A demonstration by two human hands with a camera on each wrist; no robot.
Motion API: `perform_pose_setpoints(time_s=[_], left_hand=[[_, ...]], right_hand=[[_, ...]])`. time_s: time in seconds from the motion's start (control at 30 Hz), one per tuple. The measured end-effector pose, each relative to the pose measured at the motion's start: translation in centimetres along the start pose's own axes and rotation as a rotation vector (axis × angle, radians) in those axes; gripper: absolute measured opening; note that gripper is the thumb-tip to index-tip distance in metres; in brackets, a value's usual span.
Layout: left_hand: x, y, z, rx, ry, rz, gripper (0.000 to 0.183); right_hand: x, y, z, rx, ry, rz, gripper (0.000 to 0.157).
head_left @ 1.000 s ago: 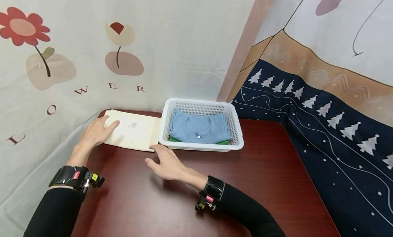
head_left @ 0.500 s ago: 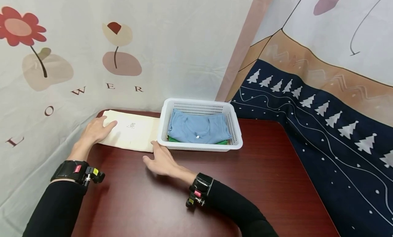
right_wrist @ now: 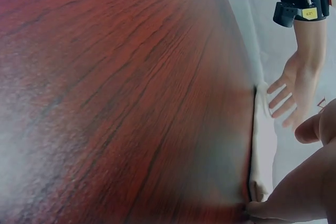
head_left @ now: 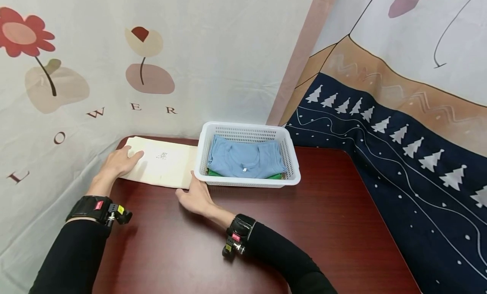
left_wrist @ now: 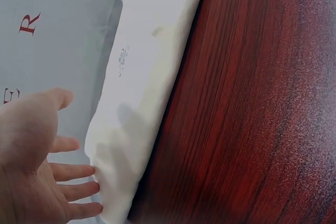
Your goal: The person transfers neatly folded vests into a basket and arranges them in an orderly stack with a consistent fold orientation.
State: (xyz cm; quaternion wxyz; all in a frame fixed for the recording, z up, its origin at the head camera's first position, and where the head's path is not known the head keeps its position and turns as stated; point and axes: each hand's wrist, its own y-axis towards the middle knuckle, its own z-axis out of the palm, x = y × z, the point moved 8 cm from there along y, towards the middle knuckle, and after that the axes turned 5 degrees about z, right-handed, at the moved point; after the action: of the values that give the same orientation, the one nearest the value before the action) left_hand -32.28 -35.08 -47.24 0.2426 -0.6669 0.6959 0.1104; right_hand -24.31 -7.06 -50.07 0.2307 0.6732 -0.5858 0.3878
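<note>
A folded cream garment (head_left: 161, 165) with a small dark print lies flat on the table, left of a white basket (head_left: 247, 182). My left hand (head_left: 119, 162) is at the garment's left end; in the left wrist view its spread, straight fingers (left_wrist: 73, 171) reach the garment's edge. At the other end, my right hand (head_left: 195, 197) has its extended fingertips by the seam between garment and basket, thumb held apart toward the left. The right wrist view shows part of that hand (right_wrist: 299, 192) beside the garment's near end. Inside the basket lies a folded light-blue T-shirt (head_left: 247, 154).
Green cloth (head_left: 214, 173) shows under the blue T-shirt. The dark red wooden table (head_left: 323, 226) extends in front and to the right. A printed curtain (head_left: 213, 53) hangs right behind the table, and a navy tree-patterned cloth (head_left: 380, 179) borders its right side.
My right hand has shifted a little left and its fingertips have turned upward into the seam between garment and basket. The left hand stays at the garment's left end.
</note>
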Motion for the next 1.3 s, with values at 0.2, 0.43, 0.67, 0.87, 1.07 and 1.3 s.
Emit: perform_pose_setpoints(time_s=[0.2,0.43,0.67,0.87,1.07,1.3], left_hand=[[3.2,1.6,0.7,-0.016,-0.033,-0.043,0.100],[9.8,5.6,2.7,-0.073,0.018,-0.056,0.103],[4.5,0.7,0.1,-0.062,0.042,-0.071,0.055],[4.0,-0.6,-0.6,-0.102,0.041,-0.099,0.049],[4.4,-0.8,-1.0,-0.107,0.045,-0.110,0.055],[7.3,0.9,0.0,-0.079,0.046,-0.111,0.067]], right_hand=[[0.2,0.2,0.3,-0.020,0.064,0.040,0.089],[0.2,0.1,0.8,-0.073,0.157,0.127,0.092],[0.2,-0.4,1.1,-0.102,0.220,0.173,0.090],[-0.1,-0.6,1.3,-0.120,0.411,0.208,0.084],[-0.3,-0.6,2.1,-0.097,0.736,0.248,0.073],[-1.0,-0.6,2.5,-0.044,0.918,0.350,0.072]])
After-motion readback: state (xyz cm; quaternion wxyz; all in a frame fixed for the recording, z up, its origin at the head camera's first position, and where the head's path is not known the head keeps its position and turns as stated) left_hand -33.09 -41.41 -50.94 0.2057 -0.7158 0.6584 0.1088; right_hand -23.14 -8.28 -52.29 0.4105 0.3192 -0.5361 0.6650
